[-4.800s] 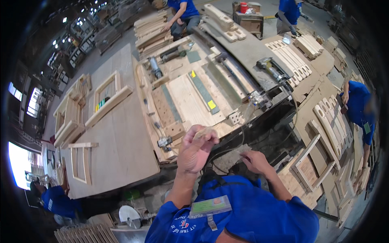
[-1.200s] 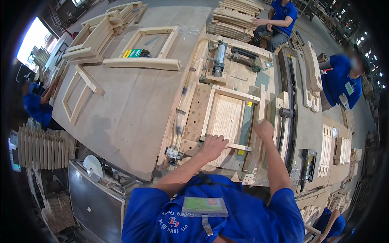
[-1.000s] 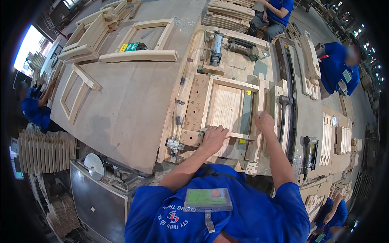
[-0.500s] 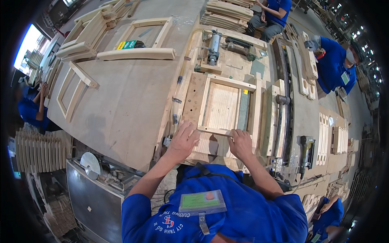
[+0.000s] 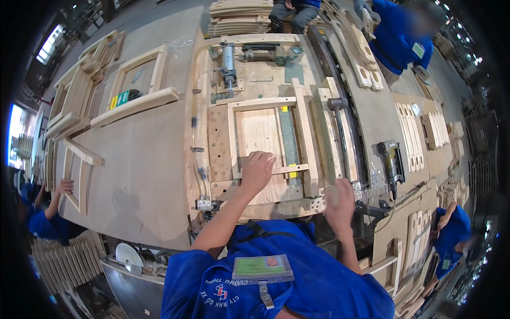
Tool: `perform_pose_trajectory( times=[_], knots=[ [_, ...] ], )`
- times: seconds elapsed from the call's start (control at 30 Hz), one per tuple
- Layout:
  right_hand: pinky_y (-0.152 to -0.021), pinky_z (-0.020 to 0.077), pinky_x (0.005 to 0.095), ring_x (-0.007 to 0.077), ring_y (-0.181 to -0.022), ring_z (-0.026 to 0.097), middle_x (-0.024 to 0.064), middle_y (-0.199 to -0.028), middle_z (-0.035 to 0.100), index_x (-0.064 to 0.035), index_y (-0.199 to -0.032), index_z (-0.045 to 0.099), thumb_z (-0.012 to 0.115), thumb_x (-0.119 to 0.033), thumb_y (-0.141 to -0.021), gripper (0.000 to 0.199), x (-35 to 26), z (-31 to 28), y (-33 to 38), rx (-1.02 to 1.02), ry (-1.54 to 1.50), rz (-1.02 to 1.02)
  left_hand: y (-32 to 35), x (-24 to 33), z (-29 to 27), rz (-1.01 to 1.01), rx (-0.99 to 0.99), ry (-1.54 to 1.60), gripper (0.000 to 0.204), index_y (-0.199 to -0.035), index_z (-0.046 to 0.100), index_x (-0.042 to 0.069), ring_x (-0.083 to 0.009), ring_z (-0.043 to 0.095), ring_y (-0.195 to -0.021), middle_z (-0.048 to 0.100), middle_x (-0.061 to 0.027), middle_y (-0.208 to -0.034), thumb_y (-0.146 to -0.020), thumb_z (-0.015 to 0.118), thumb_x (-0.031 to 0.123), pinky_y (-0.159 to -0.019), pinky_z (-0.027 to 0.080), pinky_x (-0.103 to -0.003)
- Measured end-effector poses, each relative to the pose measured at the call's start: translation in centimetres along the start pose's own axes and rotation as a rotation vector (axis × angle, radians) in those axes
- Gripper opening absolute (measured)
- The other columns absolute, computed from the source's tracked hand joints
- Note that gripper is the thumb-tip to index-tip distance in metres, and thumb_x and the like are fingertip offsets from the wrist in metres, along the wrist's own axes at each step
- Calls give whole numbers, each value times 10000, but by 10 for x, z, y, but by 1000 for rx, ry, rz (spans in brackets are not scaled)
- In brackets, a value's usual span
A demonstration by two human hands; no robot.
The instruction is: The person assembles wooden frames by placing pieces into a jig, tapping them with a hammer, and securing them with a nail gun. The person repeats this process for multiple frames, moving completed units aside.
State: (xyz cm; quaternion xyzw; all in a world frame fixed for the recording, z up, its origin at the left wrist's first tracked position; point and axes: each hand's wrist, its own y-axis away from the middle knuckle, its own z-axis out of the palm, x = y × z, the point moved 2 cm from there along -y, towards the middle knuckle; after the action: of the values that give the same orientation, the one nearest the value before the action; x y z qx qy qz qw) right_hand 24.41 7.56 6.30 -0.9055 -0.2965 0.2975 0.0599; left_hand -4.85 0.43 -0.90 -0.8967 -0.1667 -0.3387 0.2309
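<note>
A pale wooden frame [image 5: 263, 106] lies in a jig board on the bench, its near rail [image 5: 289, 169] crossing from side to side. My left hand [image 5: 257, 174] is over the left part of that rail, fingers bent together around it; the hand hides the rail's left end. Off the frame to the right, near the jig's front edge, is my right hand [image 5: 340, 203]. Motion smears its fingers, and I see nothing held in it. Closest to it are a small block with holes [image 5: 314, 204] and the long side bar [image 5: 307, 138].
Air cylinders [image 5: 228, 61] are fixed behind the frame. A hammer [image 5: 337, 103] lies on the jig's right side, and a nail gun [image 5: 391, 163] farther right. Finished frames [image 5: 135, 106] stand at left, where a co-worker's hand [image 5: 65, 186] touches one. Another co-worker [image 5: 398, 37] stands far right.
My right hand has left the near rail and moved right. My left hand has shifted farther over the frame. The view has turned rightward, and a co-worker's hand has reached a frame at left.
</note>
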Motion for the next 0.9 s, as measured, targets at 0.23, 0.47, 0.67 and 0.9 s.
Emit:
perform_pose_trajectory(
  times=[0.23, 0.47, 0.67, 0.9],
  knots=[
    [-1210, 344, 551, 480, -1421, 470, 283, -1498, 523, 11, -1531, 483, 617, -146, -1026, 546, 71, -33, 24, 114, 435, 151, -24, 0, 26, -233, -237, -156, 389, -1109, 765, 48, -363, 683, -1059, 734, -170, -1039, -1075, 562, 379, -940, 546, -496],
    [-1124, 423, 551, 467, -1323, 539, 242, -1427, 577, -26, -1490, 534, 667, -227, -1006, 540, 57, -12, -44, 27, 334, 127, -20, -5, 25, -364, -282, -173, 354, -1123, 760, 75, -354, 685, -1099, 735, -151, -1107, -1061, 561, 361, -945, 550, -496],
    [-922, 550, 524, 450, -1060, 680, 244, -1252, 657, -55, -1380, 615, 728, -253, -958, 479, 55, 58, -126, -174, 215, 298, -20, -4, 24, -368, -253, -175, 322, -1116, 758, 83, -345, 688, -1099, 728, -146, -1113, -1047, 566, 332, -938, 551, -505],
    [-710, 566, 438, 305, -826, 696, 153, -981, 677, -19, -1290, 624, 701, -210, -983, 369, 78, 102, -152, -3, 42, 207, -26, -2, 22, -359, -294, -135, 344, -1149, 747, 59, -348, 681, -1121, 712, -156, -1146, -1051, 559, 331, -946, 564, -511]
  ],
)
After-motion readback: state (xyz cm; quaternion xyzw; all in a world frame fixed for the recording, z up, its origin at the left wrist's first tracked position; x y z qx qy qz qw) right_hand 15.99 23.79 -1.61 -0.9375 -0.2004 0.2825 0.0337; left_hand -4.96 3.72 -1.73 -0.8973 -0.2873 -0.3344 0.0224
